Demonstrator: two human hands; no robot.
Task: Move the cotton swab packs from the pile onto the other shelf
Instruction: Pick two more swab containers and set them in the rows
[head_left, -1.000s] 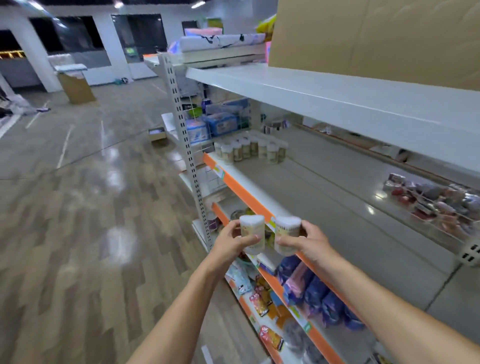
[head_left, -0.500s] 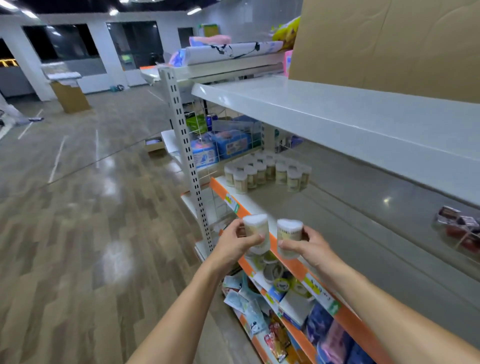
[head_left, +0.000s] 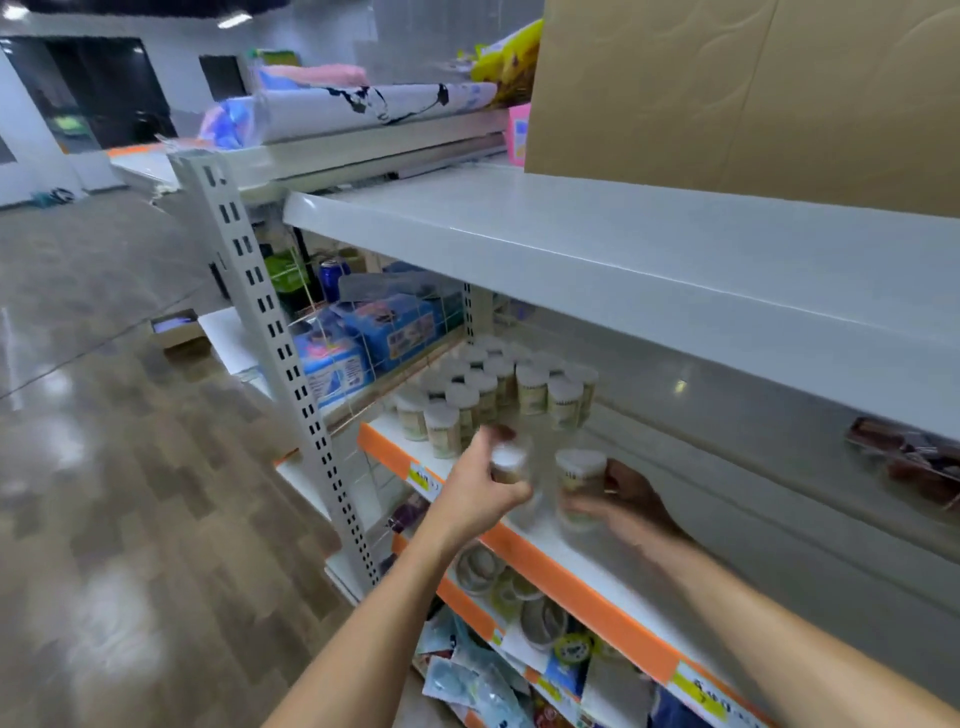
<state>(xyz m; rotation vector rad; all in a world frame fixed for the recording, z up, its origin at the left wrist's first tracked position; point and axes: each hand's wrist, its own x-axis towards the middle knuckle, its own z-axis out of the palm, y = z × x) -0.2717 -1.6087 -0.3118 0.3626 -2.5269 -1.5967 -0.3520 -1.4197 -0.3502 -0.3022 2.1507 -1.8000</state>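
Two bare arms reach over an orange-edged white metal shelf (head_left: 566, 540). The left hand (head_left: 475, 486) has its fingers curled around a small white-lidded cylindrical cotton swab pack (head_left: 509, 460), blurred. The right hand (head_left: 623, 506) grips a second white-lidded swab pack (head_left: 579, 475) just beside it, low over the shelf. A group of matching swab packs (head_left: 493, 395) stands upright farther back on the same shelf, near blue wrapped packages (head_left: 387, 332) behind a wire divider.

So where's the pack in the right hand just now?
The pack is in the right hand, low in the middle of the head view, over the orange-edged shelf, just short of the standing packs.
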